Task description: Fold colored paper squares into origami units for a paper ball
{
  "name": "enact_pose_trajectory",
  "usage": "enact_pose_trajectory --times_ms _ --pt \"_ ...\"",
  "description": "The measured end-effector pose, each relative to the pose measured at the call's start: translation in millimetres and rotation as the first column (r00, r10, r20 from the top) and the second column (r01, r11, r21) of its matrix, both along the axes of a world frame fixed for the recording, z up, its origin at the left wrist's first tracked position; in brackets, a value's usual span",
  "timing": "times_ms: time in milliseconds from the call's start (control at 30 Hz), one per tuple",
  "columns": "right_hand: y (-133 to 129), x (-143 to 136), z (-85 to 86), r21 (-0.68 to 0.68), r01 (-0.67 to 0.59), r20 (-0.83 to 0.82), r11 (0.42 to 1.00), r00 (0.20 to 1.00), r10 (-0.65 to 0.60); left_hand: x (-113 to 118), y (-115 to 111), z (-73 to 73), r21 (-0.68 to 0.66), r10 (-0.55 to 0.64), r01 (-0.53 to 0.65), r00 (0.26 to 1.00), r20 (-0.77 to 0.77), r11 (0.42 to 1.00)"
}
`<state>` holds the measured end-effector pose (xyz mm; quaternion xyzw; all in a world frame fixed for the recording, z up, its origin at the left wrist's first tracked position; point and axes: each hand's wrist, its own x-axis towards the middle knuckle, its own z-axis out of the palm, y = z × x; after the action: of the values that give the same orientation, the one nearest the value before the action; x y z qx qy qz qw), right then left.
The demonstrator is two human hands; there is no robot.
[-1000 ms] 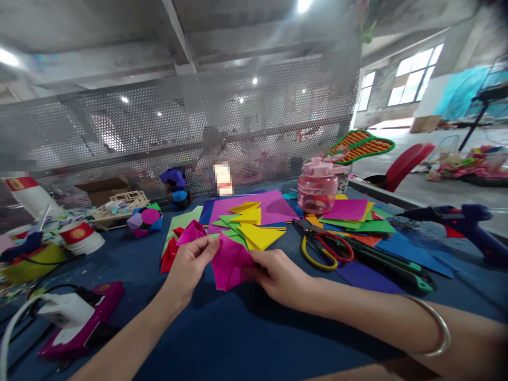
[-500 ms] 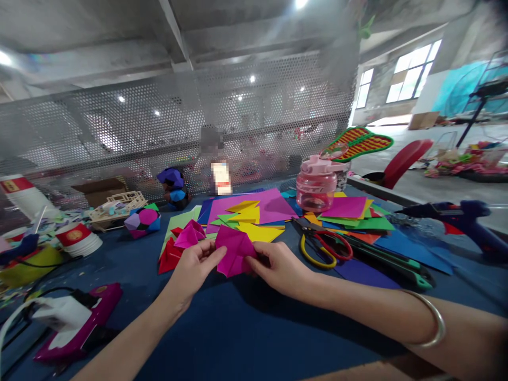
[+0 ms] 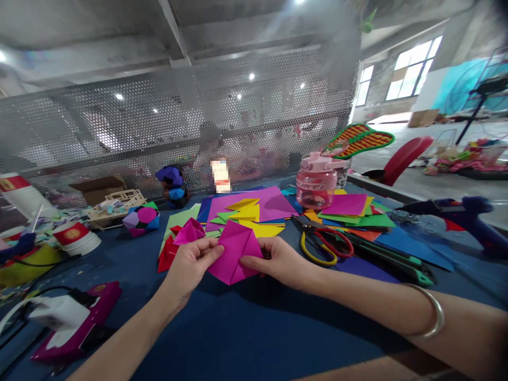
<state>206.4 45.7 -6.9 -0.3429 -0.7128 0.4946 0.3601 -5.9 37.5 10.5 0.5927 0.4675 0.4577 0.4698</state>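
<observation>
A folded magenta sheet of origami paper (image 3: 231, 248) is held up over the blue table, its crease lines facing me. My left hand (image 3: 194, 264) pinches its left edge between thumb and fingers. On the right edge, my right hand (image 3: 280, 262) grips it with the thumb lying across the front and the fingers behind, partly hidden. Just beyond my left hand lie a folded pink paper piece (image 3: 190, 231) and a folded red one (image 3: 167, 255). Behind the held paper are yellow folded pieces (image 3: 246, 210) on a large purple sheet (image 3: 273, 203).
Scissors (image 3: 323, 246) and a green-black utility knife (image 3: 391, 257) lie to the right, near stacked coloured paper (image 3: 345, 205). A pink bottle (image 3: 315, 182) stands behind them. A glue gun (image 3: 456, 214) is far right. On the left are a power strip (image 3: 75, 323) and paper cups (image 3: 75, 237).
The magenta paper has been turned and flattened toward me, showing a broader face with crossing creases. My right thumb now lies further across its front.
</observation>
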Motion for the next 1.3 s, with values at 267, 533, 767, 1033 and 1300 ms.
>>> enact_pose_trajectory --times_ms 267,533,767,1033,1300 --pt "-1.3 0.5 4.5 -0.093 0.124 -0.129 0.988 0.982 -0.135 5.3 -4.3 3.0 -0.029 -0.097 0.097 0.995 -0.024 0.995" --pt "-2.8 -1.4 4.7 -0.203 0.108 -0.220 0.973 0.963 -0.153 3.7 -5.5 -1.7 0.061 -0.021 0.022 1.000 -0.018 0.998" --pt "-6.5 -2.9 9.6 -0.232 0.093 -0.273 0.968 0.949 -0.156 6.4 -7.8 -3.3 0.182 0.044 -0.022 0.992 -0.121 0.983" --pt "-7.5 -3.1 9.4 -0.256 0.102 -0.279 0.961 0.944 -0.174 7.2 -18.4 -3.5 0.543 0.214 -0.014 0.927 -0.308 0.840" --pt "-5.1 -2.9 8.1 -0.230 0.097 -0.247 0.968 0.957 -0.154 5.1 -15.1 -2.0 0.607 0.183 0.181 0.853 -0.488 0.774"
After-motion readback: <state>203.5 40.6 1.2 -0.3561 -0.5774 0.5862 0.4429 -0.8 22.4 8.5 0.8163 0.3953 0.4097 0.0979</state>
